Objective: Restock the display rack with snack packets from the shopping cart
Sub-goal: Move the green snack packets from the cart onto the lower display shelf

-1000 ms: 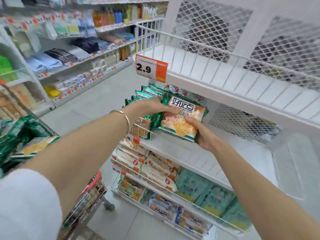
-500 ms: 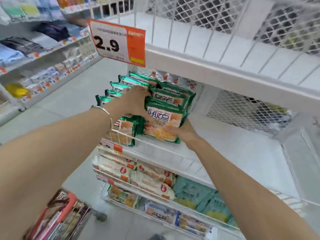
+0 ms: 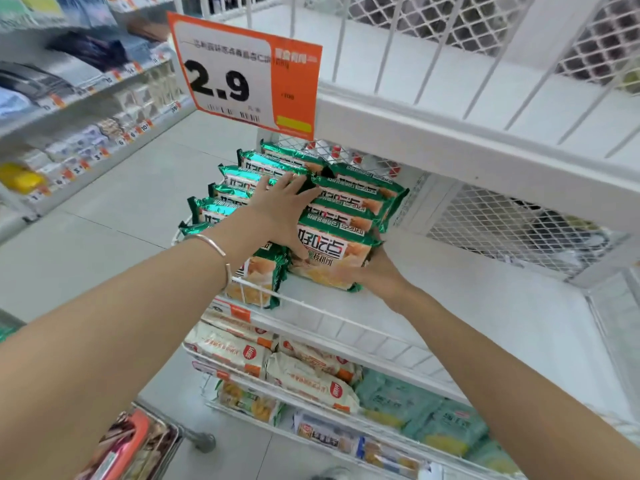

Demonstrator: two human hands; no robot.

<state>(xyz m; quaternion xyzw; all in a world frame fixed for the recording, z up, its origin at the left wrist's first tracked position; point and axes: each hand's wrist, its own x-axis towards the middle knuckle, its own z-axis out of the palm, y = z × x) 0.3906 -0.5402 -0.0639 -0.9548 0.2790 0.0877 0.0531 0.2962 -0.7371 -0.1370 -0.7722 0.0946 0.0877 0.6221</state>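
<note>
Green snack packets stand in two rows at the left end of the white display rack's middle shelf (image 3: 450, 306). The front packet of the right row (image 3: 334, 251) leans on the shelf. My right hand (image 3: 379, 273) holds its lower right corner from below. My left hand (image 3: 280, 211) lies flat with spread fingers across the tops of the packets, between the two rows, and its thumb touches the front packet. The left row (image 3: 242, 174) stands behind the wire front rail. A corner of the shopping cart (image 3: 138, 448) shows at the bottom left.
An orange 2.9 price sign (image 3: 246, 74) hangs from the upper shelf just above the packets. Lower shelves hold beige packets (image 3: 304, 379) and pale green packs (image 3: 415, 407). The middle shelf is bare to the right. Store shelving (image 3: 86, 98) lines the aisle on the left.
Both hands have carried the packet forward and set it down on the shelf in front of the right row. My left hand has flattened over the packet tops. The view has moved closer.
</note>
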